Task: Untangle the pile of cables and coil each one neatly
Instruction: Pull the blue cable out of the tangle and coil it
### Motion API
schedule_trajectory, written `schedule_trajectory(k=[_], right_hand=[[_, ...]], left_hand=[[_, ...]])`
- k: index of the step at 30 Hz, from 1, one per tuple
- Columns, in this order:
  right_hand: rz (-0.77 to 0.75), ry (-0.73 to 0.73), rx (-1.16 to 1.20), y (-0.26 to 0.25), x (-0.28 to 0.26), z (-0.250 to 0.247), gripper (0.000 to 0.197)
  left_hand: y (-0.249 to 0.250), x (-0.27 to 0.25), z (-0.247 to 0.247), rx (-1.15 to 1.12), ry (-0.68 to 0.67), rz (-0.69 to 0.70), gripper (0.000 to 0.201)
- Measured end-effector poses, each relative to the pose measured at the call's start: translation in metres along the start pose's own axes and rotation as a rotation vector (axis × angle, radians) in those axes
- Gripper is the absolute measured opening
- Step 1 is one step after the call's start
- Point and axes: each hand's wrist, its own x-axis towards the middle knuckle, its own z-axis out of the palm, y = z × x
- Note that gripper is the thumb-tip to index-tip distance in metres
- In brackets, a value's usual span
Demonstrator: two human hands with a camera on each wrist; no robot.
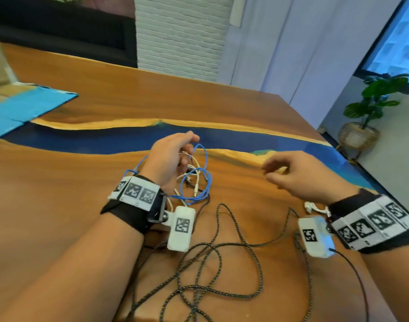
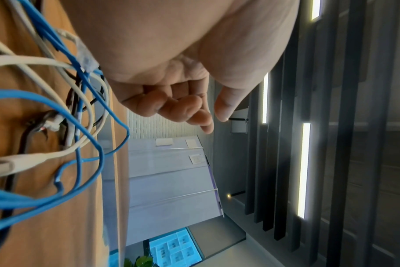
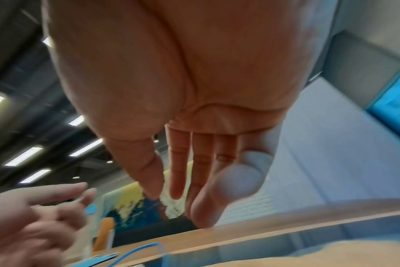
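blue cable (image 1: 200, 180) loops hang at the left hand (image 1: 169, 160), whose curled fingers pinch a strand with white cable (image 1: 194, 169) bunched just beneath. right of that knot the right hand (image 1: 298, 176) hovers apart, fingers loosely spread, holding nothing. nearer the person than the knot, a black braided cable (image 1: 212, 270) sprawls in loose loops on the wooden table (image 1: 59, 205).

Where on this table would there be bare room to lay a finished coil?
Bare wood left of the left hand, and beyond the blue strip. Crowded: blue cable tangle, braided cable nearer.
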Motion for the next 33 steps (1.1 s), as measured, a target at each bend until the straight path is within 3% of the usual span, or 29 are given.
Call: schedule_trajectory(k=[4, 7, 10, 14, 21, 26, 33], right_hand=[[-0.274, -0.278, -0.122, -0.067, 0.024, 0.04, 0.038], [-0.371, -0.385, -0.243, -0.089, 0.038, 0.076, 0.053], [-0.372, -0.373, -0.313, -0.086, 0.054, 0.095, 0.041], [-0.24, -0.318, -0.39, -0.062, 0.076, 0.093, 0.016], [0.035, -0.018, -0.185, -0.021, 0.095, 0.065, 0.009], [0.041, 0.041, 0.047, -0.015, 0.088, 0.052, 0.033], [0.013, 0.236, 0.47, -0.029, 0.084, 0.038, 0.016]], left_hand=[[-0.002, 0.006, -0.006, 0.002, 0.03, -0.001, 0.022], [-0.002, 0.008, -0.009, 0.022, 0.036, 0.013, 0.023], [0.0, 0.009, -0.011, 0.021, 0.041, 0.035, 0.023], [0.002, 0.009, -0.012, 0.0, 0.045, 0.043, 0.023], [0.003, 0.008, -0.01, 0.014, 0.026, 0.049, 0.023], [-0.001, 0.002, -0.003, 0.019, -0.032, -0.018, 0.021], [-0.009, -0.005, 0.007, 0.032, -0.128, -0.097, 0.022]])
